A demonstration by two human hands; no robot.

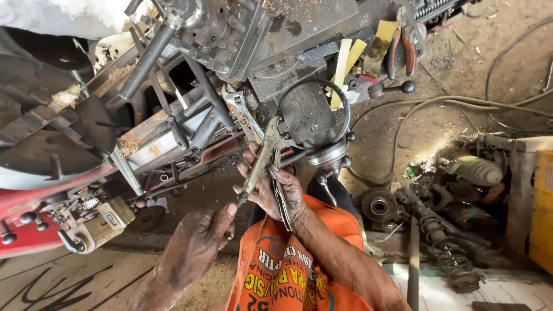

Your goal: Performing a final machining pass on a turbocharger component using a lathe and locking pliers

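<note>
- The locking pliers (262,161) sit between both hands, below the lathe's (230,63) carriage, jaws apart and gripping nothing.
- The right hand (276,190) is clamped around the handles; the left hand's (199,242) fingertips are pinched on the adjusting-screw end, so setting appears unfinished.
- The release lever is hard to make out; both forearms are cut off below.

A machine workshop: a grimy lathe (276,52), scattered car parts (443,242), dirt floor (489,63).

Dusty dirt floor (461,86) strewn with cables (455,101), scrap parts, sunlit patches.
</note>
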